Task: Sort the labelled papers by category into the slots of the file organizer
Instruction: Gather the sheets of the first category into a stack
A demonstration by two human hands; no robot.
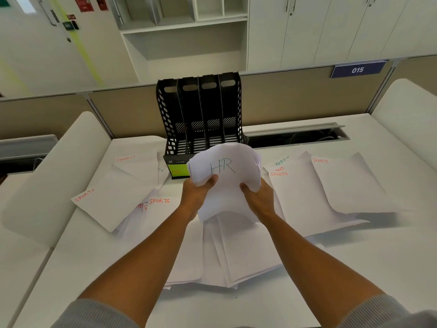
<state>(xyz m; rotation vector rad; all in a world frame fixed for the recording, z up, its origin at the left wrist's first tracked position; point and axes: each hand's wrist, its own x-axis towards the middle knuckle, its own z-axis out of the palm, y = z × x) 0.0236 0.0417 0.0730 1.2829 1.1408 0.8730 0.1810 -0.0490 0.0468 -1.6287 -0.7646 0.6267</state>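
Note:
A curled bundle of white papers marked HR (224,172) is held up over the desk in both hands. My left hand (197,191) grips its lower left edge and my right hand (259,197) grips its lower right. Just behind the bundle stands the black file organizer (201,114) with several upright slots, all looking empty. A green sticky label reading HR (178,170) is on its front left lip; the bundle hides the other front labels. Loose sheets marked SPORTS (111,197), FINANCE (132,162) and ADMIN (286,164) lie around.
More unlabelled sheets (236,256) lie piled under my forearms. A further SPORTS sheet (350,183) lies at the right. An open cable trough (295,136) runs behind the desk at the right of the organizer. A beige partition (295,98) backs the desk.

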